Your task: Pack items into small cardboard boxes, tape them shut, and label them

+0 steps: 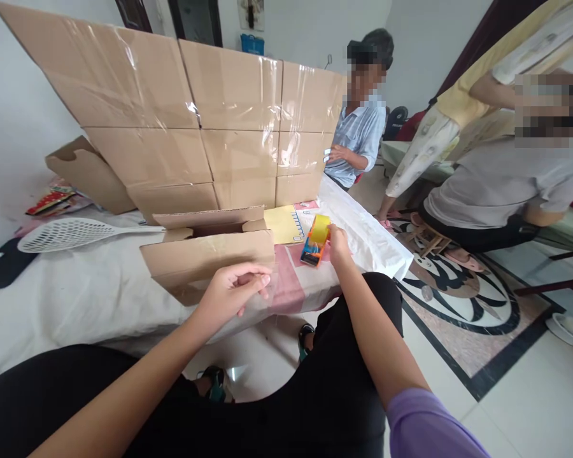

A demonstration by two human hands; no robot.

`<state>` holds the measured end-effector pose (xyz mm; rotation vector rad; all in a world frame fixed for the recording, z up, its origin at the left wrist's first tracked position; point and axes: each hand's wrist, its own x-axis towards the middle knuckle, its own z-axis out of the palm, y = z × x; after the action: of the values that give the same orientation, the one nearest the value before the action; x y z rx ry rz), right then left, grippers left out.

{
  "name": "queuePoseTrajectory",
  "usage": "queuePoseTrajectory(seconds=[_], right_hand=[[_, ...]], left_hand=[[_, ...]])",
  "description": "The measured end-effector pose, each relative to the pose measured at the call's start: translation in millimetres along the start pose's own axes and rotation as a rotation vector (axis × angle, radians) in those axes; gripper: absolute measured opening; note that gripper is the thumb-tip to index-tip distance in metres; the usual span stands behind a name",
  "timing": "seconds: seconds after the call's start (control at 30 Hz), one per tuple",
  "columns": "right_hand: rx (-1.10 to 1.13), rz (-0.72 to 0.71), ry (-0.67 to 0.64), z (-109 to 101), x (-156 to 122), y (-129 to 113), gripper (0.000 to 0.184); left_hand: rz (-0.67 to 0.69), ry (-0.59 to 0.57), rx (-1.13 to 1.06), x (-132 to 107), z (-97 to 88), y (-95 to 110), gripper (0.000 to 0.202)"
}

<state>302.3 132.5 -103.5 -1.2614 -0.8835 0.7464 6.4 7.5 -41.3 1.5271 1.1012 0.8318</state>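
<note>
My left hand [232, 291] pinches the free end of a clear tape strip [286, 280] in front of a small open cardboard box [205, 254] on the cloth-covered table. That strip stretches right to an orange tape dispenser [316, 242] with a yellow roll, which my right hand [339, 245] grips from the right. Both forearms reach forward over my lap in black trousers.
A tall wall of taped cardboard panels [195, 121] stands behind the box. A white plastic swatter [71, 234] lies at the left, a yellow sheet [282, 224] beside the dispenser. One person in a blue shirt [358, 133] sits beyond the table; another in grey [496, 184] sits at the right.
</note>
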Motion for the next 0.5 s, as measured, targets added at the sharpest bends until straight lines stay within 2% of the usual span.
queuePoseTrajectory(seconds=[0.13, 0.2, 0.27, 0.33, 0.43, 0.5], right_hand=[[-0.021, -0.079, 0.267, -7, -15, -20, 0.022], [0.0, -0.173, 0.235, -2, -29, -32, 0.02], [0.03, -0.261, 0.05, 8, -48, -41, 0.014], [0.051, -0.3, -0.21, 20, -71, -49, 0.016], [0.08, -0.227, -0.58, 35, -102, -57, 0.035], [0.124, -0.14, -0.761, 40, -117, -62, 0.047]], left_hand=[[-0.019, -0.029, -0.027, -6, -15.2, 6, 0.066], [-0.021, -0.02, -0.031, -8, -19.2, 9, 0.072], [-0.011, -0.008, -0.012, -9, -21.6, 11, 0.074], [0.005, -0.014, 0.036, -9, -23.4, 12, 0.072], [0.105, -0.014, 0.202, -10, -26.5, 9, 0.06], [0.216, -0.016, 0.387, -11, -28.3, 5, 0.05]])
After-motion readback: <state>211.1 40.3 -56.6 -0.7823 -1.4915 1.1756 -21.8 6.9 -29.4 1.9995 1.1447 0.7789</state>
